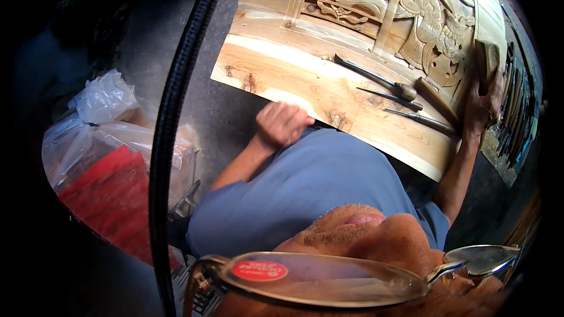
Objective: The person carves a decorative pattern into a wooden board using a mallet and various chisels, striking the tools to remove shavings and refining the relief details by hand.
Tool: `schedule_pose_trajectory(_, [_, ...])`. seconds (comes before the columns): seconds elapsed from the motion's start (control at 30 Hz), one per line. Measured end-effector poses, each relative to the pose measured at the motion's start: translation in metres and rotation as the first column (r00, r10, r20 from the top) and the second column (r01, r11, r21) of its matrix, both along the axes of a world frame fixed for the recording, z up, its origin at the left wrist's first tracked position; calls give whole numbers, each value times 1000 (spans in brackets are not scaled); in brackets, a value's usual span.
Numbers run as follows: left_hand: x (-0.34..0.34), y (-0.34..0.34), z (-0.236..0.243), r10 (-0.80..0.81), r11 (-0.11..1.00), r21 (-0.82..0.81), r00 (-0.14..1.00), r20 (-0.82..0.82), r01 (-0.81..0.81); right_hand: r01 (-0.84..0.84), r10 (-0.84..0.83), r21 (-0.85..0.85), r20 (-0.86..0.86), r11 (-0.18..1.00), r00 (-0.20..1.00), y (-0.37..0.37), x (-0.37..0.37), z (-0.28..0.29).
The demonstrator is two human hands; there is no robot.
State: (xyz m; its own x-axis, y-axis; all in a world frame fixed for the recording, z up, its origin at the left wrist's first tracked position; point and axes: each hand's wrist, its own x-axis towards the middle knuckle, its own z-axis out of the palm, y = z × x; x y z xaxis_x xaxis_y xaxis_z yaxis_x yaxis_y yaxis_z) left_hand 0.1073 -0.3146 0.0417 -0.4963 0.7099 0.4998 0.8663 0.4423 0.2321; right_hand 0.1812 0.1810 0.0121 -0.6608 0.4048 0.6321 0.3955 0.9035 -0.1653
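A pale wooden panel (282,67) carved in relief lies in front of me, with figures (426,23) at its far right. My left hand (284,123) is curled into a fist at the panel's near edge, with nothing seen sticking out of it. At the right edge, my right hand (486,105) has its fingers around a brown, flat-sided block-like piece (487,61), whose kind I cannot make out. Left of that hand lie a long dark gouge (373,75) with a wooden handle, two slimmer chisels (390,98) and a thicker wooden handle (436,98).
Many narrow carving tools (517,103) lie in a row on a surface at the right. Clear plastic bags (106,103) and a red sheet-like item (111,191) are at the left. A black braided cable (176,100) crosses the view close up.
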Motion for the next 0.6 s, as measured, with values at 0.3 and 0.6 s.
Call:
schedule_pose_trajectory(0.3, [33,-191,-260,491,755,-604,830,265,-254,-28,25,33,102,999,995,5,5,6])
schedule_pose_trajectory(0.6, [24,-105,-282,794,602,-746,306,525,-285,4,-18,112,125,994,992,4,25,17])
